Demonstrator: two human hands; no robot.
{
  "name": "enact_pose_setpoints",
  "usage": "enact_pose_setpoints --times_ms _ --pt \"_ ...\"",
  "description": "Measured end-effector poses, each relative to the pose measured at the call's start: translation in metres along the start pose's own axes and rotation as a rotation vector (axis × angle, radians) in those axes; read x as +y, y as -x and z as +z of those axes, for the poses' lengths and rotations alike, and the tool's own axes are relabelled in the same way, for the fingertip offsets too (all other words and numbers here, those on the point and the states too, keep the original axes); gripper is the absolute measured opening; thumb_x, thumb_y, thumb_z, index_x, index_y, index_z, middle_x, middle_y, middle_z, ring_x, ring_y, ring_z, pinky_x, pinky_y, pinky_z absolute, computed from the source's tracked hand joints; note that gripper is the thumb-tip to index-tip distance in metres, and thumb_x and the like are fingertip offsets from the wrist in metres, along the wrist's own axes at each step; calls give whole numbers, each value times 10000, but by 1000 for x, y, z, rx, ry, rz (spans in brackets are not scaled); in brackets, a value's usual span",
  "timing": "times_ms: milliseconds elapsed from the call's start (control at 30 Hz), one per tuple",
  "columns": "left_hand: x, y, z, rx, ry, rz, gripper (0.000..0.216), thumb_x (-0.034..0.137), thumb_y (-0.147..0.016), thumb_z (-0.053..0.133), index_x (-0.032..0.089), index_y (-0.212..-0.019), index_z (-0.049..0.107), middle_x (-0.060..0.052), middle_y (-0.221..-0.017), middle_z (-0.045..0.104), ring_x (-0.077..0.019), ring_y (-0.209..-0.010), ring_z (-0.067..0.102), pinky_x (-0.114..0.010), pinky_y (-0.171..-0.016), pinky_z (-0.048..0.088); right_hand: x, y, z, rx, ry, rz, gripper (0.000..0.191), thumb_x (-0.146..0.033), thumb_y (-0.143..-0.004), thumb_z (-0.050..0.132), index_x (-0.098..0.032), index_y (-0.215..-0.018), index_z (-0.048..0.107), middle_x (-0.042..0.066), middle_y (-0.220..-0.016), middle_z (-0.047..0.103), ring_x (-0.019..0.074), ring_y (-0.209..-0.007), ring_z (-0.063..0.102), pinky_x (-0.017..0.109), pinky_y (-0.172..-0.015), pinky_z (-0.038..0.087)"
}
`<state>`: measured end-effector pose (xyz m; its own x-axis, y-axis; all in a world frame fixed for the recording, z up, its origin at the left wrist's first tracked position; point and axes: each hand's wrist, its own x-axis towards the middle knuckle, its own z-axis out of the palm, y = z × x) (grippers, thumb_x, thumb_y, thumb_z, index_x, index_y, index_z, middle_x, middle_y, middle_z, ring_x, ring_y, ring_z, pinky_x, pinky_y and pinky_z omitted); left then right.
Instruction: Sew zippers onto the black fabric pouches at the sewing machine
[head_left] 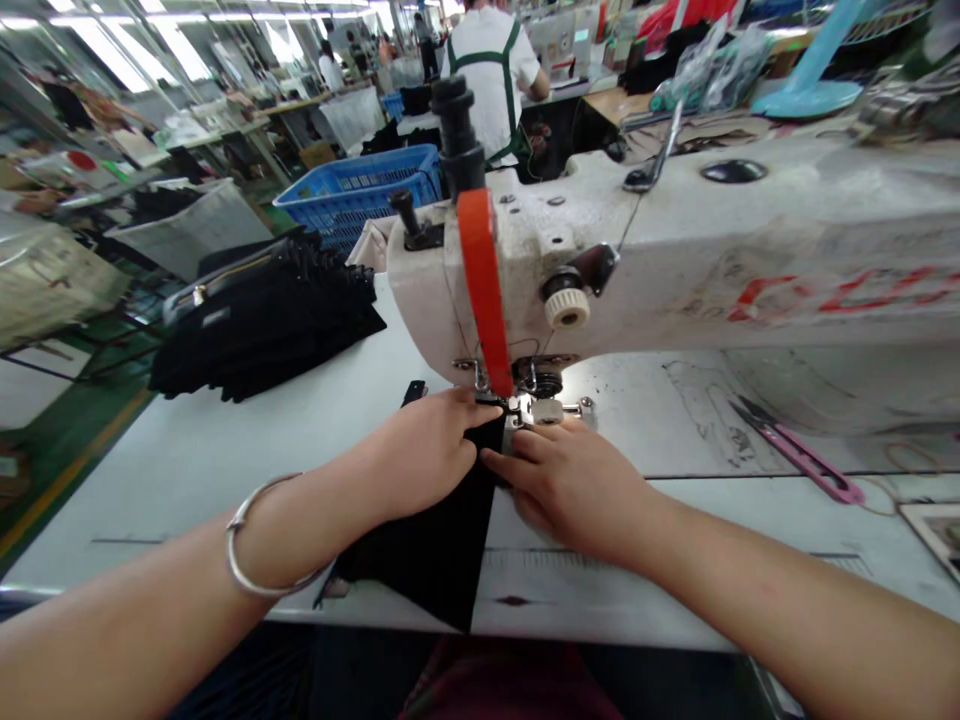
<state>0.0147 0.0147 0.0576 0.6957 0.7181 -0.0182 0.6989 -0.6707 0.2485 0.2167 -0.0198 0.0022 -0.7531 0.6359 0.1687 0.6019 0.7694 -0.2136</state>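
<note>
A black fabric piece [442, 550] lies under the sewing machine's presser foot [517, 408] and reaches down to the table's front edge. My left hand [427, 450] rests on top of it, left of the foot, index finger and thumb forward, the other fingers curled on the cloth. At the fabric's right edge, just in front of the foot, my right hand [562, 480] pinches the cloth with bent fingers, partly hidden. The white sewing machine [675, 240] carries an orange strip [484, 290] down its head. The needle tip is hard to make out.
A stack of black fabric pieces with zippers [262, 320] sits on the table's left. Behind it stands a blue basket [360, 195]. Pink-handled thread snips [802, 450] lie under the machine arm. A person in white [487, 60] works ahead, back turned.
</note>
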Motion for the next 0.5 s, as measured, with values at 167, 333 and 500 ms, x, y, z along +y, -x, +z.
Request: enact_pose_setpoints --times_ms 167,333,500 --pt "16 0 9 -34 -112 2 362 47 -738 463 155 -1019 663 -79 -945 693 -238 -917 665 -369 -836 554 2 4 -1 22 -19 -17 304 -217 -922 519 -206 -1209 617 13 -889 633 201 -806 563 364 -700 280" --pt "25 9 25 -33 -143 -55 374 73 -747 501 107 -1096 631 -132 -1083 667 -266 -1015 638 -404 -935 526 3 4 -1 63 -8 -20 254 -213 -913 532 -193 -1146 632 13 -864 644 198 -787 566 366 -710 262" --pt "32 9 30 5 -169 -31 378 99 -752 502 67 -1108 626 -153 -1153 649 -285 -1076 605 -409 -985 501 1 4 0 48 20 -20 224 -212 -905 531 -189 -1103 633 11 -850 648 207 -765 562 369 -705 266"
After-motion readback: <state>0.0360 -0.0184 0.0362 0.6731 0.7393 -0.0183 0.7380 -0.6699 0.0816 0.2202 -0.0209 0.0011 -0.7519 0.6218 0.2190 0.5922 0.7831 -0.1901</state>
